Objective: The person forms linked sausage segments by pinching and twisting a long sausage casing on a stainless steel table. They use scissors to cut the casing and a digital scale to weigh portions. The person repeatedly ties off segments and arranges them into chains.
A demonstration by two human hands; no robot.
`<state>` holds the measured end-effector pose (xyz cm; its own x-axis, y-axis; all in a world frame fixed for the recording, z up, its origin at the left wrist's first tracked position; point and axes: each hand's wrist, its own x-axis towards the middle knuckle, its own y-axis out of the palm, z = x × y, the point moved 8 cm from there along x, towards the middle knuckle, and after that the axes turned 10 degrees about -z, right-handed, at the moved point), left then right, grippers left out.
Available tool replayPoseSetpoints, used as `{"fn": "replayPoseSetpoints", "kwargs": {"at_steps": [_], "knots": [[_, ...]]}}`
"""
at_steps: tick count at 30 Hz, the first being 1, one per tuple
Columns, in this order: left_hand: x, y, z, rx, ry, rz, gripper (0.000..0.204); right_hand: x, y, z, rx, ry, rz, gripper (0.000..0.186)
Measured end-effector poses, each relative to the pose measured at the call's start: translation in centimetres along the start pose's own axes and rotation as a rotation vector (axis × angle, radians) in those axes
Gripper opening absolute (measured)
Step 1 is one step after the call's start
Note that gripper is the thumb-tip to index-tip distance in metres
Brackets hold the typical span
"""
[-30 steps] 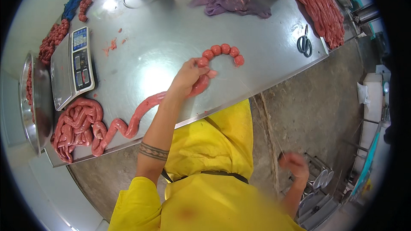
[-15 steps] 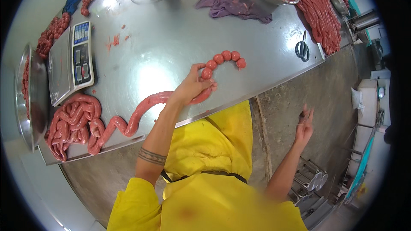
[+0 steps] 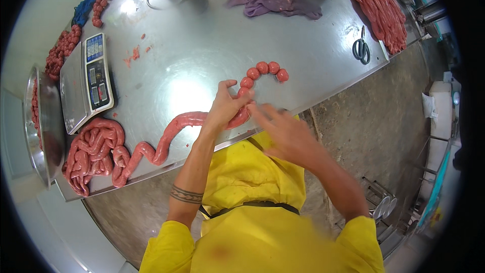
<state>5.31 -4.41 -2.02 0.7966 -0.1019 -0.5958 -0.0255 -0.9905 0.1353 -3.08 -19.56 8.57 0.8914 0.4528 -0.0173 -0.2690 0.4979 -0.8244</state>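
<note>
The sausage (image 3: 188, 119) is pinched in the left hand (image 3: 226, 107) where its plain length meets the links (image 3: 262, 67); the nearest link is framed by thumb and forefinger. From this grip the links are curved away, beyond and to the right, while the plain length is laid leftward along the near edge of the bench (image 3: 298, 38), bent on its way to a heap (image 3: 96, 144). Its long axis is crossed by the left forearm (image 3: 193, 169). The right hand (image 3: 289, 135) is poised just right of the grip, fingertips beside the left thumb (whether anything is held there cannot be told, for blur).
</note>
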Motion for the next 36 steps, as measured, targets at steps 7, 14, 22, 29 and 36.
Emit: {"fn": "replayPoseSetpoints", "kwargs": {"at_steps": [7,14,22,29,36], "knots": [[1.6,1.1,0.5,-0.157,-0.086,0.007,0.063,-26.4,-14.3,-17.2,-0.390,1.118,0.011,0.047],[0.3,1.5,-2.1,0.604,0.356,-0.151,0.044,-33.6,-6.1,-19.7,0.342,1.070,-0.289,0.026],[2.1,2.6,0.0,-0.368,-0.090,0.229,0.054,-34.1,-4.4,-22.9,1.043,0.894,-0.365,0.012],[1.3,4.1,-2.2,-0.271,0.172,0.450,0.054,-38.1,-2.3,-27.4,1.040,1.052,-0.214,0.006],[0.5,-1.3,-3.3,0.256,0.300,0.159,0.052,-41.1,-5.7,-29.6,1.214,1.073,-0.749,0.017]]}}
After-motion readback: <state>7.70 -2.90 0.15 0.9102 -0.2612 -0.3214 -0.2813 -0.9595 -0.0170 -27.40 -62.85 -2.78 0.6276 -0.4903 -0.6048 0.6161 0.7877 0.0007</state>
